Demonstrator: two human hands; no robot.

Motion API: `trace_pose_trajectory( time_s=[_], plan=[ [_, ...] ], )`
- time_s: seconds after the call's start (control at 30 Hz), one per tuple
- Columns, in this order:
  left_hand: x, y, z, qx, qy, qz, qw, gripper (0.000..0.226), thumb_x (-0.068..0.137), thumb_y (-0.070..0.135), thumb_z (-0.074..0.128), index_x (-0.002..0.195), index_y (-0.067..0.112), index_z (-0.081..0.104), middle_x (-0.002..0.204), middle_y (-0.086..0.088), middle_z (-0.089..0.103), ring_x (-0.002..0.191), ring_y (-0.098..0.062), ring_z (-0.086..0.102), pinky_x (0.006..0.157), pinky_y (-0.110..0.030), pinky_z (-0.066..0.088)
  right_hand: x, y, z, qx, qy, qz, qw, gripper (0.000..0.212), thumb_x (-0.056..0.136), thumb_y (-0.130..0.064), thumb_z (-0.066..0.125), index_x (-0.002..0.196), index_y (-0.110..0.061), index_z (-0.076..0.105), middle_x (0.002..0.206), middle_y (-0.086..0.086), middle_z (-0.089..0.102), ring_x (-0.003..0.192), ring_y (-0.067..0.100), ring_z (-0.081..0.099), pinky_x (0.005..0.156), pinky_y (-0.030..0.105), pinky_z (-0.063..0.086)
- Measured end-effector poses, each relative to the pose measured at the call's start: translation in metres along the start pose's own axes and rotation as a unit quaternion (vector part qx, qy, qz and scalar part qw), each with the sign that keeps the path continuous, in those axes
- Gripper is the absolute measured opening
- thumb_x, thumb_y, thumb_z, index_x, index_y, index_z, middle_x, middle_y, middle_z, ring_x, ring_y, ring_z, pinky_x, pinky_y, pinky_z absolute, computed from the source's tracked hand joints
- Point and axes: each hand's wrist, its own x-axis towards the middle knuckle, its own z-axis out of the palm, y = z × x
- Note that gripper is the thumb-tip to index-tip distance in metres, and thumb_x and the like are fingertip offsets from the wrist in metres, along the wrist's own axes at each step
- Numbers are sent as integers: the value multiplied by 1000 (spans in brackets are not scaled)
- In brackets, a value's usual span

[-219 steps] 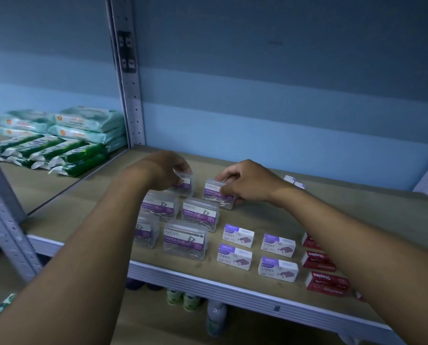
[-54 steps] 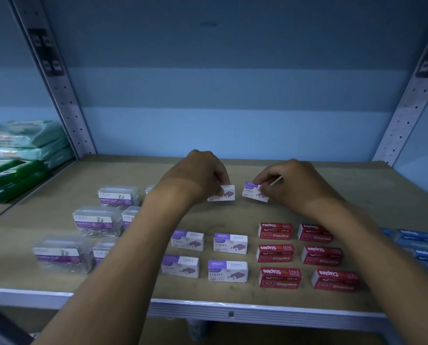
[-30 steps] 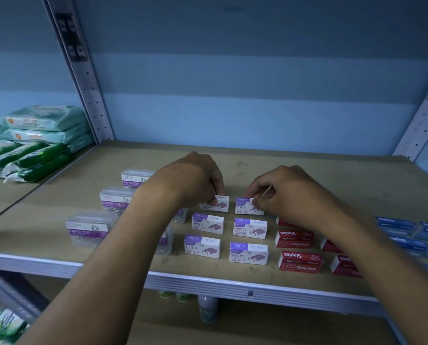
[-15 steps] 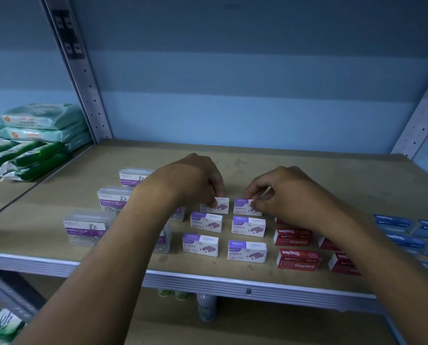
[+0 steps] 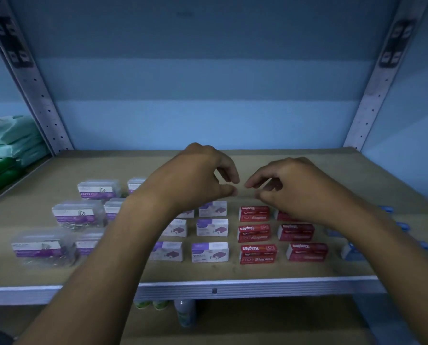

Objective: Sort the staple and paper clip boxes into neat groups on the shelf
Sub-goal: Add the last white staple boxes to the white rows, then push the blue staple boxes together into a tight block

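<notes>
Boxes sit in tidy groups on the shelf [image 5: 233, 272], so the sorting looks almost done. Clear paper clip boxes [image 5: 78, 216] are on the left. White and purple staple boxes [image 5: 211, 227] come next, in two rows going back. Red staple boxes [image 5: 254, 232] are beside them, also in two rows. Some blue boxes [image 5: 350, 252] peek out past the right arm, too blurry and hidden to judge.

Both hands float just above the back of the rows. The left hand [image 5: 195, 178] is loosely curled and holds nothing. The right hand [image 5: 290, 188] is the same, fingers bent, empty. The nearest white box lies right under the left hand's fingertips, not touching.
</notes>
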Motion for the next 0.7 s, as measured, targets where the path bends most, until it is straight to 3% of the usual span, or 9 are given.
trace_pose_trajectory(
  time_s=[0.13,0.27,0.57,0.7],
  plan=[
    [12,23,16,-12,-13,25,1000,15,81,40,73,96,35,74,97,20,69,83,2,64,78,-28,57,-23,17,-21,-31,0,12,999,23,88,-29,73,108,-40,75,102,-22,69,90,-5,63,85,28,56],
    [24,50,33,-36,-33,53,997,21,79,45,72,98,37,73,99,20,68,84,2,64,78,-31,57,-52,35,-41,-35,10,46,998,26,87,-31,76,110,-43,73,106,-26,67,93,-7,63,86,24,56],
    [45,123,71,-83,-64,155,982,21,79,42,76,99,34,75,93,21,68,79,3,63,74,-20,53,-118,76,-80,-52,87,120,988,25,90,-19,70,98,-41,77,89,-29,69,82,-11,63,75,9,48],
    [50,141,88,-61,-79,193,976,22,78,43,77,99,35,74,96,21,68,80,9,57,71,-11,45,-138,92,-86,-58,57,161,984,29,88,-16,71,93,-44,74,92,-25,69,81,-5,64,67,6,46]
  ],
)
